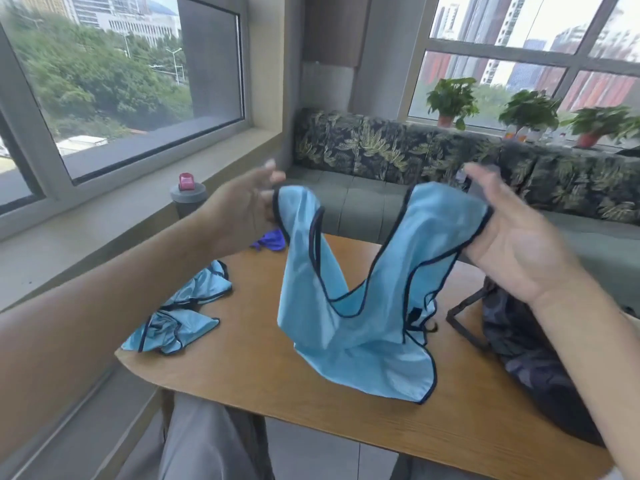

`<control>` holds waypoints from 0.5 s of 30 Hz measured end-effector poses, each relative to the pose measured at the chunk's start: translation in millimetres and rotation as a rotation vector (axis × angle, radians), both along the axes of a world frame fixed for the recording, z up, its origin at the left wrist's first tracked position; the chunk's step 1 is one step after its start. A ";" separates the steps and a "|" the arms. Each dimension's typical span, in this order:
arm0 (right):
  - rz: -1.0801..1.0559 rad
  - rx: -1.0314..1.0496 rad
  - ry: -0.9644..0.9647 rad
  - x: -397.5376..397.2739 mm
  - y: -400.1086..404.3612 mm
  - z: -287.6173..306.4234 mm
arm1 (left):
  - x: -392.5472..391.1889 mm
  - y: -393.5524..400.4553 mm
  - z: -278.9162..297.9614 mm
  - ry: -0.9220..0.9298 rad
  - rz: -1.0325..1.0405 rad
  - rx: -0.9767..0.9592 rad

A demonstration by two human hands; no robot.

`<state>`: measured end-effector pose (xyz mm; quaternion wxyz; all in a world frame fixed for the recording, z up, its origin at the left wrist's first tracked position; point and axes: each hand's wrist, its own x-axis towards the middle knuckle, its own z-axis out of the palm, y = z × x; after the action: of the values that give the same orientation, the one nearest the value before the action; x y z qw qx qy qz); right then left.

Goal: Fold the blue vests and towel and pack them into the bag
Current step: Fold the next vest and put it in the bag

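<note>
Both your hands hold one light-blue vest up over the wooden table — your left hand pinches one shoulder strap at its dark-trimmed end, and your right hand holds the other strap, thumb over the cloth and fingers loosely spread behind it. Between the two straps the neckline sags in a deep V, and the vest's lower hem drapes onto the tabletop near its front edge. A second blue vest lies crumpled on the table's left side, well apart from the first. Beyond it, near the far edge, sits a small heap of darker, purple-blue cloth — whether this is the towel, you cannot tell. A dark patterned bag slumps on the table's right end, partly behind your right forearm, its strap lying beside the held vest. On the window ledge past your left hand stands a grey bottle with a pink cap.
</note>
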<state>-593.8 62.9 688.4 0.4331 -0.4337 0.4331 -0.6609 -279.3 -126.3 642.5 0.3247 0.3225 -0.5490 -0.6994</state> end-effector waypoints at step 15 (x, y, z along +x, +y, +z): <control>-0.174 0.193 -0.027 26.3 101.6 -101.6 | -14.6 185.3 -81.7 0.140 -0.271 0.094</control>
<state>-567.5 164.5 586.8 0.4196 -0.3420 0.5247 -0.6570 -293.9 59.1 560.9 0.2494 0.2109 -0.5304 -0.7823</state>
